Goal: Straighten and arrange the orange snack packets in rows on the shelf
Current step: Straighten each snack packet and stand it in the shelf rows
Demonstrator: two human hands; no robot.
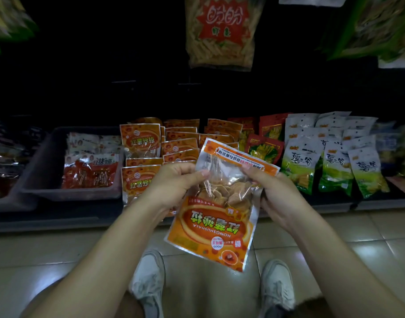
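An orange snack packet (216,216) hangs upside down in front of the shelf, above the floor, with its clear window facing me. My left hand (174,182) pinches its left edge and my right hand (275,193) pinches its right edge near the top. Behind my hands, several matching orange packets (140,141) lie in overlapping rows on the low shelf (54,216); some in the middle rows sit slanted. My left hand hides part of the front packet (137,182).
A grey tray (43,161) with red and white packets stands left of the orange ones. Red packets (266,148) and white-green packets (332,164) fill the shelf to the right. A yellow bag (220,31) hangs above. My shoes (148,281) rest on the tiled floor.
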